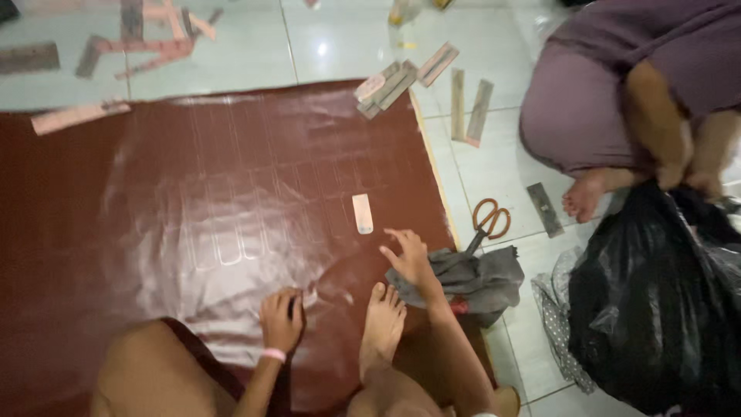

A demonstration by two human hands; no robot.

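A large sheet of glossy dark red-brown material (193,177) lies flat on the floor, marked with rows of rounded outlines. My left hand (281,318) rests on its near part with fingers curled, a pink band at the wrist; whether it holds anything I cannot tell. My right hand (409,257) hovers with fingers spread at the sheet's right side, over the edge of a grey cloth (482,282), holding nothing. A small pale rounded template (362,213) lies on the sheet just above that hand. My bare foot (382,324) rests between my hands.
Orange-handled scissors (488,222) lie on the tiles beside the cloth. Another person in purple (594,93) sits at the right, hands in a black plastic bag (664,301). Cut strips (401,81) are scattered at the sheet's far edge and across the tile floor (340,38).
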